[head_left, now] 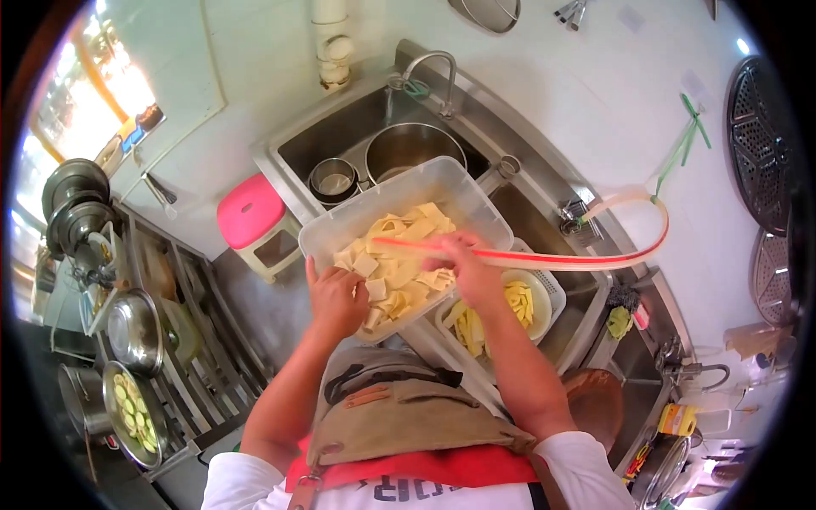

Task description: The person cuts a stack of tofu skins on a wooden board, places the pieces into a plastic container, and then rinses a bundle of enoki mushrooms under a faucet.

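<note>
A translucent plastic tub (463, 191) sits at the sink's front edge, holding many pale yellow flat pieces (399, 268) that look like cut tofu skin. My left hand (338, 299) is closed over the tub's near left rim, its curled fingers inside against the pieces. In my right hand (466, 265) is a hose (561, 260) with a red stripe. Its end points left over the pieces, while the rest arcs away to the right and back toward the wall. Under my right forearm, a white basket (551, 293) contains a bowl of yellow strips (520, 304).
Behind the tub, a large pot (415, 146) and small pots (333, 178) stand in the sink (297, 140) below a tap (446, 76). A pink-topped stool (251, 211) is at the left. A rack (200, 314) bears pans, one with green slices (134, 412).
</note>
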{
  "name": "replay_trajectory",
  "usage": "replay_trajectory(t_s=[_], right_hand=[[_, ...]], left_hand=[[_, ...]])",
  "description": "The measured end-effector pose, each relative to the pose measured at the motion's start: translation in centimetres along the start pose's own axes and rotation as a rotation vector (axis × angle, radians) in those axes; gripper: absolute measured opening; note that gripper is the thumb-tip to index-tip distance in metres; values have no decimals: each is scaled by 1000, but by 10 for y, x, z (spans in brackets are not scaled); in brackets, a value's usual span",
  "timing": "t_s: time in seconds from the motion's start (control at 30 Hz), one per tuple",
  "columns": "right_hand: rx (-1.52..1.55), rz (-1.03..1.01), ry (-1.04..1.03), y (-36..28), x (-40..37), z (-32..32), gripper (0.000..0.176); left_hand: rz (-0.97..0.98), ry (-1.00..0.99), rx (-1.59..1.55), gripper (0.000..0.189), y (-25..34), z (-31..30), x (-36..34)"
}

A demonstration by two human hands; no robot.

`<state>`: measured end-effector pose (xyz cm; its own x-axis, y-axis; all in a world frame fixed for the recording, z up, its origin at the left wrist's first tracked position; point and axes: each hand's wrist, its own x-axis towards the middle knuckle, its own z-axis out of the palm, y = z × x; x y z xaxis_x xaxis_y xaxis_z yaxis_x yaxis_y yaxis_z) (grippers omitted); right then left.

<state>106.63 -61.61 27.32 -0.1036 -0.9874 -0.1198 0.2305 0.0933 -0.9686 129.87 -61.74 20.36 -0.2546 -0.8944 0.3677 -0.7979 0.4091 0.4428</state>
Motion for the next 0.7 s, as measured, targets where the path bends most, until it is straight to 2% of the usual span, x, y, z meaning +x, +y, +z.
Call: replay_trajectory(t_s=[0.07, 0.17, 0.27, 0.37, 0.5, 0.7], right_hand=[[-102, 13, -136, -9, -14, 9, 23], [-169, 20, -130, -13, -24, 8, 25], [-111, -13, -52, -24, -25, -2, 26], [-135, -74, 78, -38, -18, -16, 24], [-107, -159, 222, -42, -12, -39, 22], [-81, -113, 331, -48, -21, -57, 19]], left_hand=[[5, -3, 10, 7, -1, -1, -1], [23, -25, 24, 6, -1, -4, -1], [31, -24, 24, 7, -1, -3, -2], [67, 61, -53, 8, -3, 0, -4], [23, 40, -87, 9, -2, -2, -4], [20, 34, -80, 9, -1, -3, -3]])
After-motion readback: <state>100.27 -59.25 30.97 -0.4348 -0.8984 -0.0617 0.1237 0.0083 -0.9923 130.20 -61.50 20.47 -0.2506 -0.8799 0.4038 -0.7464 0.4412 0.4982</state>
